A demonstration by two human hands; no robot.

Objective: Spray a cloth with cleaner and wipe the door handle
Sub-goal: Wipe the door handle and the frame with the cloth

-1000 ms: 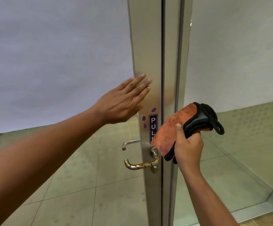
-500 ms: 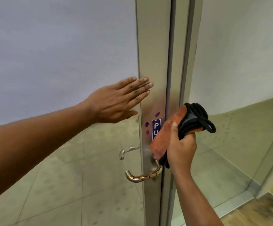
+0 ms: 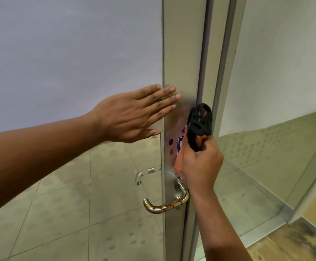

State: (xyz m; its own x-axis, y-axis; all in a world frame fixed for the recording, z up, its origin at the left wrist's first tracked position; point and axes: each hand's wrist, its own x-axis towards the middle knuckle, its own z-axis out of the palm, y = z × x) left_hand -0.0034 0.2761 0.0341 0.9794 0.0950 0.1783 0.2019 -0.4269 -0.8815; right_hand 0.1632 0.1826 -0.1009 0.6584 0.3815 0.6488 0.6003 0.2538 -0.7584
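The person stands close to a glass door with a metal frame (image 3: pixel 181 53). The left hand (image 3: pixel 134 115) is held flat, fingers straight and close together, its fingertips (image 3: pixel 172 89) lying against the frame where the frosted glass (image 3: pixel 68 53) ends. Whether the palm itself touches the glass I cannot tell.

The right hand (image 3: pixel 200 166) is curled into a fist around a bunched cloth (image 3: pixel 197 132), orange with a black edge. A tuft of the black part sticks up out of the top of the fist, and a strip of the orange runs down the left side of the hand, against the frame. The fist sits on the right part of the frame, just above the door handle (image 3: pixel 164 204), not on it.

The handle is a curved metal lever low on the frame, reaching left across the glass. Brownish streaks run along its bar. A second lever (image 3: pixel 144 173) shows through the glass on the far side.

A blue sign (image 3: pixel 180 146) on the frame is mostly hidden behind the cloth, with purple dots (image 3: pixel 171 142) just left of it. Pale floor tiles (image 3: pixel 78 213) show through the lower clear glass, and to the right a second glass panel (image 3: pixel 276 91) stands at an angle.
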